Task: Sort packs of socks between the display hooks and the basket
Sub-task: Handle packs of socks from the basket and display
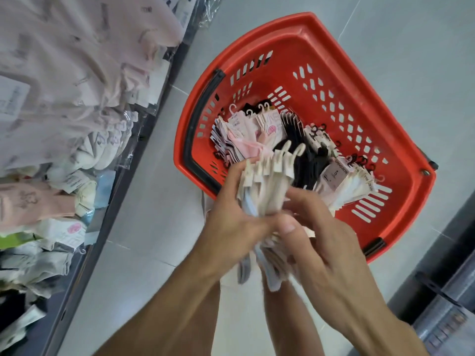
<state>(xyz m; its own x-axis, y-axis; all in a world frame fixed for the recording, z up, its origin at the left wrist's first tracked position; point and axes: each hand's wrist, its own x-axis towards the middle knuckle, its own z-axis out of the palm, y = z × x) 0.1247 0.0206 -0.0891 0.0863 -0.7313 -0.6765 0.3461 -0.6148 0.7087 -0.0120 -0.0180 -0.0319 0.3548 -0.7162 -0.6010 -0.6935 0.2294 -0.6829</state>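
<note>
Sock packs bunched in both hands, above the red basket at its near rim.
Fingers of my left hand and right hand curl round the bundle; more packs lie inside the basket.

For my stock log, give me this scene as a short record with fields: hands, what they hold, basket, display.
left hand: grips bundle
right hand: grips bundle too
bundle: pale sock packs, white hooks up, above basket's near edge
basket: red, on tiled floor
packs in basket: pink, black, white
display: pale socks, left of basket
</note>
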